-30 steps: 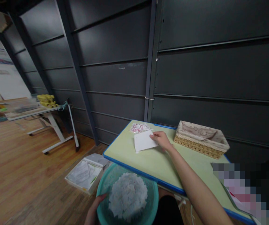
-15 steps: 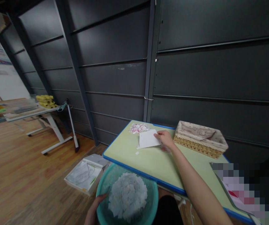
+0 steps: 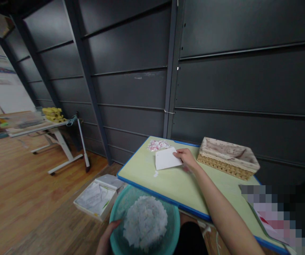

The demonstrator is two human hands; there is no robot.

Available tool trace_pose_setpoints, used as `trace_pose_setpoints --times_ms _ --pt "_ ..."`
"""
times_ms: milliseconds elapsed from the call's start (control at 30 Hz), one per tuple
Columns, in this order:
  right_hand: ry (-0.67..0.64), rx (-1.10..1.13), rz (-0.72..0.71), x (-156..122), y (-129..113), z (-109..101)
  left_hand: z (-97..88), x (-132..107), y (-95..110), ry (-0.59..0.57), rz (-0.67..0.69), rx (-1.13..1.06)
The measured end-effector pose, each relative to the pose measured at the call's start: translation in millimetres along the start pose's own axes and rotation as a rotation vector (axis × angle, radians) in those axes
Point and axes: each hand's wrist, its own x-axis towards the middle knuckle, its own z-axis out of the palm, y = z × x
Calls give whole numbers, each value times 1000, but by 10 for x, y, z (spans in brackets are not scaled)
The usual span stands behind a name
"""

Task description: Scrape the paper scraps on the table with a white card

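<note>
My right hand (image 3: 186, 157) grips a white card (image 3: 167, 159) by its right edge, tilted low over the pale green tabletop (image 3: 173, 187). Small white scraps (image 3: 156, 174) lie just in front of the card. Behind it is a pile of white and pink paper bits (image 3: 158, 145). At the table's front edge, my left hand (image 3: 109, 232) is closed on the left rim of a turquoise basin (image 3: 176, 226). A heap of white paper pieces (image 3: 145, 222) fills the middle of the basin.
A cloth-lined woven basket (image 3: 225, 166) stands at the table's back right. On the floor to the left sits an open white box (image 3: 96, 198). A dark panelled wall (image 3: 131, 88) rises behind the table; another table (image 3: 35, 129) stands far left.
The card has shifted slightly left and toward me, along with my right hand. A small scrap beside it is now covered or moved. My left hand stays on the basin.
</note>
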Motion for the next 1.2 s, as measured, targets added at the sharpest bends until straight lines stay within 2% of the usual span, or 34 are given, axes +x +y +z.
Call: trace_pose_setpoints --times_ms 167,300,433,533,633,667,700,867,1100,1133,1200 --pt "-60 -16 22 8 21 7 15 -30 -5 26 28 56" --pt "-68 52 45 -2 12 2 15 -31 -5 -11 25 23" --pt "-88 32 73 -30 -30 10 -30 20 -2 -22 20 24" --pt "-125 65 83 -48 -53 20 -31 9 -16 -83 5 12" --pt "-132 111 89 -43 -34 25 29 -95 -51 -32 41 63" --pt "-141 104 86 -36 -16 27 56 -141 -63 -33 139 83" --pt "-158 86 79 -27 6 30 82 -184 -74 -17 149 113" --pt "-298 4 9 -35 41 94 141 -271 -85 -28 236 159" --pt "-587 34 -38 -219 -152 319 101 -213 -78 -73 184 139" --pt "-583 58 -33 -217 -153 327 102 -217 -82 -69 184 135" --pt "-443 104 -27 -172 -120 298 110 -232 -88 -52 195 116"
